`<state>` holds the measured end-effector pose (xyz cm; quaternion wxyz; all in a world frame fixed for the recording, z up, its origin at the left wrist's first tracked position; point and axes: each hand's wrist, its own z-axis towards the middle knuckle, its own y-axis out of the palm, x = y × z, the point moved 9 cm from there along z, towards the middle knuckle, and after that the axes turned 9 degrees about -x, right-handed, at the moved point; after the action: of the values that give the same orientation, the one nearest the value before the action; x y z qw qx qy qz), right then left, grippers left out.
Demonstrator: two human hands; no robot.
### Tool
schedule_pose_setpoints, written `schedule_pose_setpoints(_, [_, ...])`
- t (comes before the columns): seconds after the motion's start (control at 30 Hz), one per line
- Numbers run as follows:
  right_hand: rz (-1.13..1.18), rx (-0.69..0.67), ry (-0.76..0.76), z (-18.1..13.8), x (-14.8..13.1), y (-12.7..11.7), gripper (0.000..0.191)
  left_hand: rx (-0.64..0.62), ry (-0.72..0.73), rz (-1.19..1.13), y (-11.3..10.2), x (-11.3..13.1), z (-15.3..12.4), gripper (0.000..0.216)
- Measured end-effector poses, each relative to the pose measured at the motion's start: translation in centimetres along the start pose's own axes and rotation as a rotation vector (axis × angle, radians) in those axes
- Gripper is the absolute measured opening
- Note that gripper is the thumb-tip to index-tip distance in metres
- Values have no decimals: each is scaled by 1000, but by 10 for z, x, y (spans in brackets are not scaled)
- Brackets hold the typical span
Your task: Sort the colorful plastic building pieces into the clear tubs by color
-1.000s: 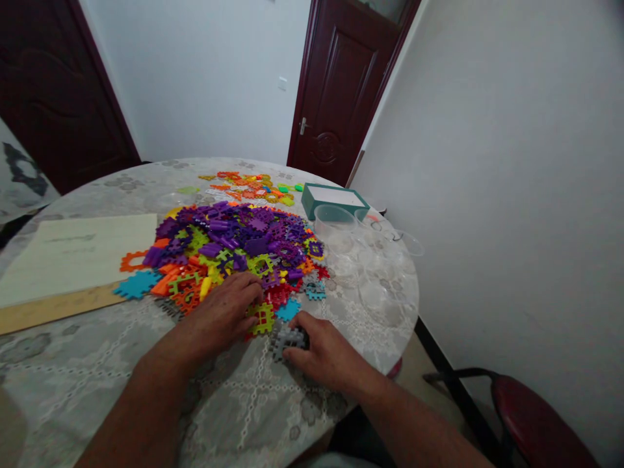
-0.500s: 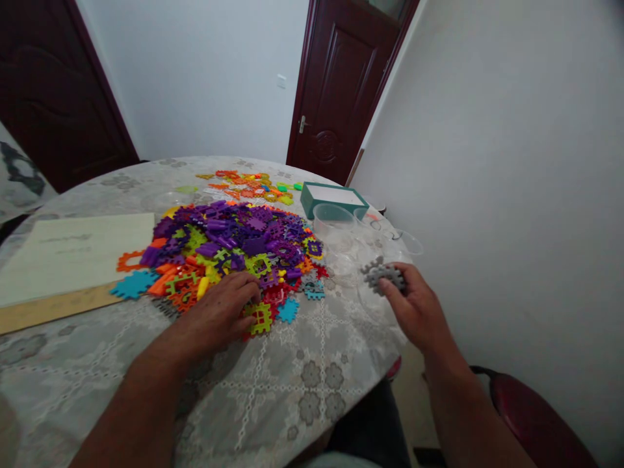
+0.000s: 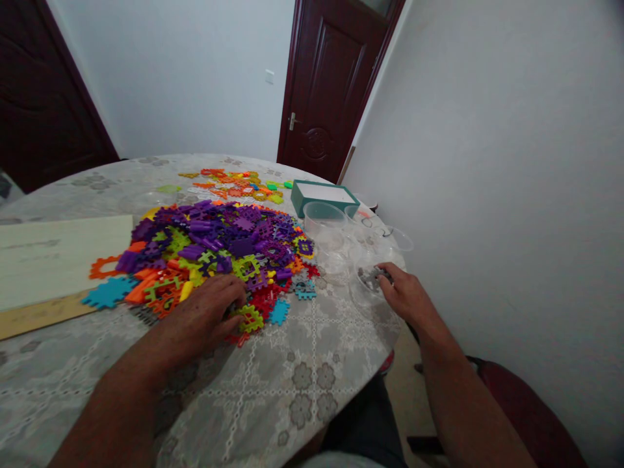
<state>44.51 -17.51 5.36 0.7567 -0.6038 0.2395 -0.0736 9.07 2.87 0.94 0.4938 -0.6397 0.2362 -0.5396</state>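
Gray pieces (image 3: 372, 278): partly hidden
Right grip (image 3: 408, 296): pinching them
Left grip (image 3: 212, 304): half-curled, lime piece (image 3: 251, 318) just beside; hold unclear

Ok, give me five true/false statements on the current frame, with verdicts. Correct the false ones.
1. The right hand is at grey pieces by a clear tub. True.
2. The left hand is inside a tub. False: the left hand is at the near edge of the big pile.
3. The top of the big pile is mostly blue. False: it is mostly purple.
4. The box has a white top. True.
5. The pale board lies to the right of the big pile. False: the pale board lies to its left.
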Motion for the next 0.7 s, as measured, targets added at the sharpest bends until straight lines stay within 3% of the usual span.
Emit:
schedule_pose_setpoints(0.27, [-13, 35, -2, 2, 11, 6, 41, 38, -1, -14, -2, 1, -1, 6])
schedule_pose_setpoints(0.4, [4, 178, -55, -2, 3, -5, 41, 56, 12, -19, -8, 9, -1, 3])
schedule_pose_setpoints(0.5, [22, 362, -110, -15, -27, -24, 34, 71, 8, 6, -9, 10, -1, 6])
schedule_pose_setpoints(0.57, [89, 397, -181, -24, -57, -26, 29, 96, -14, 29, -11, 9, -1, 9])
schedule_pose_setpoints(0.7, [242, 116, -336, -21, -121, 15, 26, 124, -62, 70, -16, 7, 0, 14])
